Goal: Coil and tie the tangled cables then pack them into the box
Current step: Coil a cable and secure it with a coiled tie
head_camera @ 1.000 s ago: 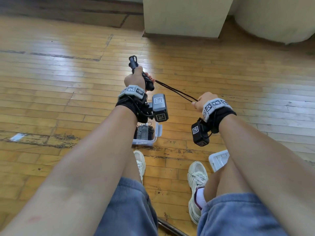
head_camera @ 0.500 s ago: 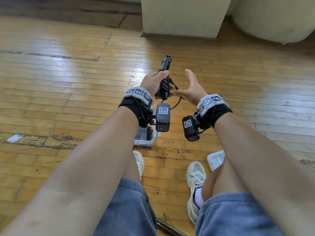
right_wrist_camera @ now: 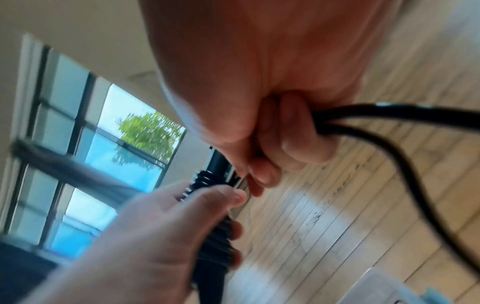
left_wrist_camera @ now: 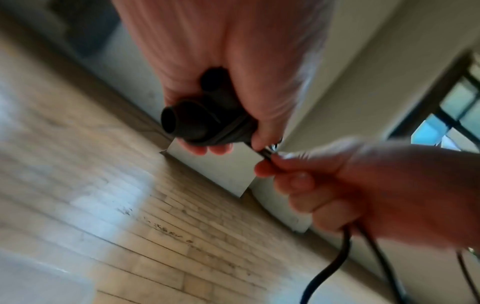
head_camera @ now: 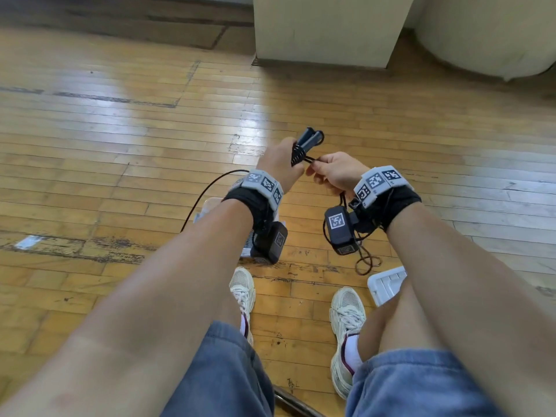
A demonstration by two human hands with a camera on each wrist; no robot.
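Note:
My left hand (head_camera: 281,159) grips two black handles (head_camera: 310,138) held side by side, with thin black cord wound in tight turns round them (right_wrist_camera: 215,242). The handle ends (left_wrist_camera: 197,121) stick out past my fingers. My right hand (head_camera: 332,171) is right beside it and pinches the cord (head_camera: 310,159) where it leaves the winding. The loose cord (right_wrist_camera: 389,111) runs back through my right fist and hangs in loops (head_camera: 367,261) below my right wrist. A white box (head_camera: 248,251) sits on the floor under my left wrist, mostly hidden.
A white lid (head_camera: 386,284) lies on the wooden floor by my right knee. My two shoes (head_camera: 346,308) are planted below the hands. A thin black wire (head_camera: 207,188) arcs left of my left wrist. A pale pillar base (head_camera: 325,31) stands ahead.
One second ago my hands were apart with the cord taut between them. My right hand came in to the handles and now pinches the cord beside them; more cord is wound on.

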